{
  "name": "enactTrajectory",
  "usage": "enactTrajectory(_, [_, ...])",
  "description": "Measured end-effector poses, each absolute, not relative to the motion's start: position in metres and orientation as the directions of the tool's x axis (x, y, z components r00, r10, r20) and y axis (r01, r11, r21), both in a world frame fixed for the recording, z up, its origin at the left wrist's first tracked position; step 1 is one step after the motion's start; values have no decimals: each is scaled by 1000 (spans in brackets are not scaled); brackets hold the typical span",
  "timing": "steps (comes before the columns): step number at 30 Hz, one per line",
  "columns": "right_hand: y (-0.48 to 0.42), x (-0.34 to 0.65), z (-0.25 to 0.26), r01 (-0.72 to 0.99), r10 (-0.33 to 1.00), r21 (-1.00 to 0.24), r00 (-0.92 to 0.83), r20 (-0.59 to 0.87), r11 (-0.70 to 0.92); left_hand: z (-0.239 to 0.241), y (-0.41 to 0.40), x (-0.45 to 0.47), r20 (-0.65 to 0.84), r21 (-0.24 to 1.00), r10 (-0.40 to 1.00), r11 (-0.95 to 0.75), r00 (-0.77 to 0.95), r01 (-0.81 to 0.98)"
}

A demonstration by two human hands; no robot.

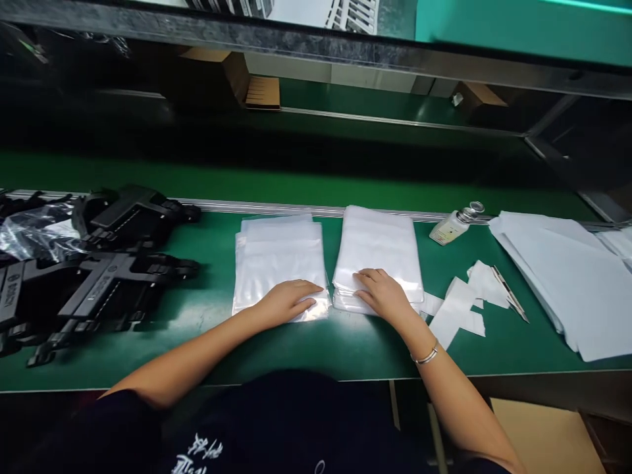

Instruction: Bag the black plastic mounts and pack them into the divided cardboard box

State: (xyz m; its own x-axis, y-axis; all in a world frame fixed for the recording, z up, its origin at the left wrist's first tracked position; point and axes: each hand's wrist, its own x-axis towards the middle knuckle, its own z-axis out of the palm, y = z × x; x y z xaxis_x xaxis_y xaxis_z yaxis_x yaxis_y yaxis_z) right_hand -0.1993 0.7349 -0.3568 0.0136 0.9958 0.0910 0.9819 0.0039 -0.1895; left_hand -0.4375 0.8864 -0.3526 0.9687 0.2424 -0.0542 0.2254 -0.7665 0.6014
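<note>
Two piles of clear plastic bags lie side by side in front of me on the green table. My left hand (289,302) rests flat on the near right corner of the left bag pile (279,253), fingers stretched out toward the right. On the front part of the right bag pile (378,240), which looks thicker and neater, lies my right hand (384,293) with its fingers apart. Neither hand is closed around anything. Small white paper pieces (455,308) lie just right of the right pile, near my right wrist.
Black plastic tool-like frames (106,280) crowd the left side. Behind the paper pieces stands a small bottle with a metal top (450,227). Metal tweezers (511,294) and a stack of white sheets (573,276) lie at right. A shelf edge (316,49) crosses overhead.
</note>
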Motion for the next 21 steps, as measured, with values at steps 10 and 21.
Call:
enactTrajectory(10, [740,-206,-357,995,999,101,-27,21,25,-342,883,-429,-106,707,306,-645,946,288])
enactTrajectory(21, [749,-193,-359,988,982,5,153,113,-155,-344,887,-407,-271,931,403,-121,874,344])
